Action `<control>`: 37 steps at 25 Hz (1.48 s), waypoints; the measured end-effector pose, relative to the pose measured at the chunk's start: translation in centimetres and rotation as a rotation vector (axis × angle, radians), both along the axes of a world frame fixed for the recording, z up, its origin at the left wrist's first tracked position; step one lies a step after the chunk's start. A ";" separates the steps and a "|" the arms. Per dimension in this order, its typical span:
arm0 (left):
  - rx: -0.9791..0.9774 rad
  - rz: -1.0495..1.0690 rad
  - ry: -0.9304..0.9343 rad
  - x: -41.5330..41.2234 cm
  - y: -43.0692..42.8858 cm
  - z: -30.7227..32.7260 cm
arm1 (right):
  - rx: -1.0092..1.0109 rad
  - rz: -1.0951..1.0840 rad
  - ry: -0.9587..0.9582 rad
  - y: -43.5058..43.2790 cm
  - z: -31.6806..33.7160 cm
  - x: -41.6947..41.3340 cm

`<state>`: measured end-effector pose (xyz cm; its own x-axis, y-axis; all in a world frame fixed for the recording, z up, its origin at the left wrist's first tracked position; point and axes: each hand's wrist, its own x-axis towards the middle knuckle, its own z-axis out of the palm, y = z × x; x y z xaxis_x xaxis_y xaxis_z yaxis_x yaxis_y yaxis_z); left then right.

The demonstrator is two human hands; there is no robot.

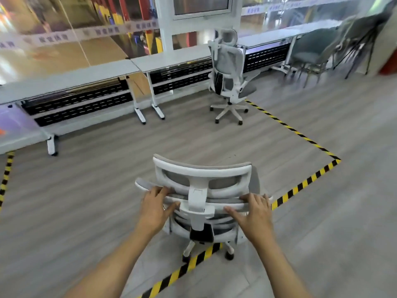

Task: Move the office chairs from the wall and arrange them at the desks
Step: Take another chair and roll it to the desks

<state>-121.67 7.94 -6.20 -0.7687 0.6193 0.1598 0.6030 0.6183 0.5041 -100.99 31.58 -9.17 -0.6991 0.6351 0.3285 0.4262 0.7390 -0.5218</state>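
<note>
Gripping the near chair's [202, 168] top back rail, the left grip [158, 203] and right grip [253, 209] are curling over it on either side of the headrest post. The chair is standing upright on the floor, straddling the striped tape [193, 263], well apart from the desks' [71, 80] front edge, with its seat facing them and its back spanning left to right. Pushing this high is risking a swivel or tip if a castor snags. Drifting right is risking a knock against the far chair [228, 61].

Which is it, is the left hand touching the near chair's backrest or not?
Touching. The head view shows the left hand gripping the top edge of the near chair's backrest, fingers over it and thumb curled beneath.
</note>
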 end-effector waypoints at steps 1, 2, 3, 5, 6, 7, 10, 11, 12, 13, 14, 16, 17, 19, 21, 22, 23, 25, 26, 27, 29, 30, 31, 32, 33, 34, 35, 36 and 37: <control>-0.004 -0.033 -0.002 -2.3 2.5 0.3 | 0.001 -0.031 0.001 1.6 0.2 -1.7; -0.014 -0.058 -0.007 -4.3 4.6 0.5 | -0.026 -0.060 0.000 3.1 0.4 -3.0; -0.019 -0.081 -0.008 -6.0 6.6 0.6 | -0.048 -0.083 -0.001 4.4 0.6 -4.2; -0.006 -0.138 0.003 -9.4 10.6 0.4 | -0.049 -0.116 0.018 7.1 0.4 -6.3; 0.005 -0.168 -0.004 -11.5 13.0 0.3 | -0.038 -0.130 0.027 8.9 0.2 -7.6; 0.015 -0.196 -0.022 -13.6 15.0 0.2 | -0.034 -0.148 0.032 10.5 0.1 -9.0; 0.041 -0.284 -0.029 -20.2 21.6 0.2 | 0.035 -0.235 0.048 15.0 -0.5 -14.1; 0.049 -0.310 -0.032 -22.7 24.3 0.1 | 0.050 -0.271 0.051 16.8 -0.7 -16.2; 0.060 -0.335 -0.043 -24.9 26.9 0.1 | 0.043 -0.302 0.053 18.6 -0.7 -18.1; 0.065 -0.367 -0.056 -26.8 29.5 0.2 | 0.029 -0.337 0.049 20.3 -0.5 -19.6; 0.064 -0.400 -0.065 -28.6 32.3 0.3 | 0.013 -0.378 0.038 22.0 -0.2 -21.1; 0.060 -0.476 -0.061 -32.2 38.2 0.5 | -0.016 -0.450 0.018 25.7 0.1 -23.9; 0.053 -0.510 -0.055 -34.0 41.2 0.7 | -0.041 -0.480 0.019 27.7 0.5 -25.5; 0.046 -0.557 -0.045 -37.4 47.2 1.1 | -0.090 -0.524 0.014 32.0 1.4 -28.6; 0.039 -0.584 -0.045 -40.5 52.9 1.2 | -0.124 -0.584 0.011 36.5 1.8 -31.4; 0.042 -0.606 -0.039 -41.8 55.7 1.1 | -0.124 -0.611 0.026 38.7 1.7 -32.5; 0.052 -0.632 -0.035 -42.9 58.3 1.1 | -0.112 -0.625 0.047 40.8 1.5 -33.6; 0.071 -0.670 -0.053 -45.1 63.7 0.9 | -0.100 -0.645 0.093 45.3 1.1 -35.5; 0.079 -0.683 -0.068 -46.2 66.8 0.8 | -0.089 -0.654 0.116 48.2 0.6 -36.3; 0.090 -0.695 -0.082 -47.2 69.7 0.7 | -0.072 -0.660 0.137 50.8 0.2 -37.1; 0.100 -0.717 -0.094 -48.8 75.3 0.8 | -0.042 -0.673 0.145 56.0 -0.2 -38.8; 0.099 -0.727 -0.098 -49.5 78.1 0.9 | -0.044 -0.680 0.143 58.6 -0.4 -39.6; 0.093 -0.733 -0.104 -50.2 81.3 1.1 | -0.053 -0.691 0.142 61.7 -0.6 -40.4; 0.082 -0.737 -0.110 -50.7 84.1 1.1 | -0.061 -0.706 0.135 64.2 -0.7 -41.1; 0.076 -0.736 -0.108 -51.2 86.7 1.2 | -0.051 -0.720 0.115 66.7 -0.6 -41.8; 0.071 -0.725 -0.108 -51.7 89.4 1.4 | -0.046 -0.725 0.088 69.3 -0.3 -42.4; 0.058 -0.714 -0.113 -52.3 91.7 1.4 | -0.056 -0.726 0.057 71.5 -0.2 -43.0; 0.047 -0.715 -0.119 -52.9 94.3 1.4 | -0.069 -0.732 0.029 73.9 -0.1 -43.5; 0.044 -0.725 -0.116 -53.3 96.5 1.4 | -0.078 -0.736 0.014 75.9 0.0 -44.0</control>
<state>-175.00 104.48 -4.84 -0.1819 0.9735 0.1383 0.7939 0.0624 0.6049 -145.01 107.47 -9.15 -0.0792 0.9598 0.2693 0.7901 0.2251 -0.5701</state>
